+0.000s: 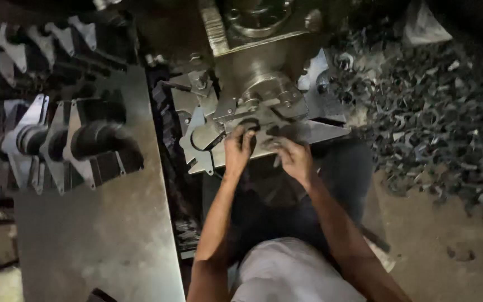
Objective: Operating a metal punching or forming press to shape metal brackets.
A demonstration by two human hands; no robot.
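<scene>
Leftmost, stacked metal plates stand on a steel sheet. Next, the left hand pinches a dark metal ring in its fingers, on the press bed. Just beside it, the right hand rests flat on the bed, fingers loosely spread, holding nothing. Farthest right, scrap pieces lie heaped on the floor.

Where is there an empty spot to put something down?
The flat metal sheet is bare below the stacked dark parts. The floor under the scrap pile is mostly bare. It is crowded around both hands at the press.
</scene>
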